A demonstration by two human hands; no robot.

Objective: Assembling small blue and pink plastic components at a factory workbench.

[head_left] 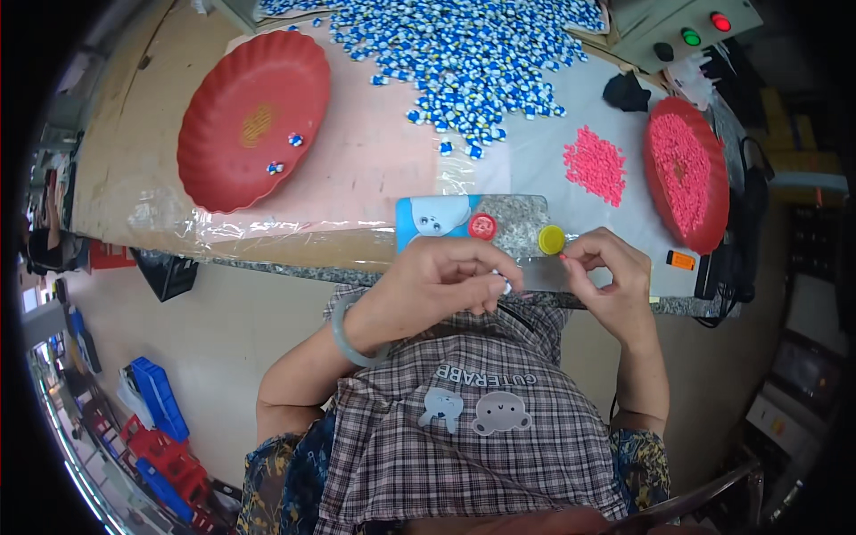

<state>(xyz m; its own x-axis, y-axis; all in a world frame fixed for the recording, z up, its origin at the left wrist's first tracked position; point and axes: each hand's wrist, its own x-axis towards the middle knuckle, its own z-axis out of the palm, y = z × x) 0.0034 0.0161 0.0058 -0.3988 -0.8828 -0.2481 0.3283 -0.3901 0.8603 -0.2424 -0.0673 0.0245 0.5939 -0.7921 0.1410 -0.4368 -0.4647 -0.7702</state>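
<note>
My left hand (441, 281), with a pale bangle at the wrist, is closed in a pinch at the table's near edge. A small white piece (506, 288) shows at its fingertips, mostly hidden by the fingers. My right hand (620, 281) pinches a tiny pink piece (563, 256) between thumb and forefinger, right beside a round yellow lid (551, 239). A round red lid (482, 226) lies to the left of the yellow one, beyond my left hand. Both lids rest on a mat (407, 214) with a blue cartoon print at its left end.
Small blue-and-white pieces (473, 80) are heaped at the back. Two lie in a red scalloped dish (223, 107) on the left. Pink pieces (596, 167) are piled on the right, beside another red dish (715, 218) holding more. A button box (660, 40) stands back right.
</note>
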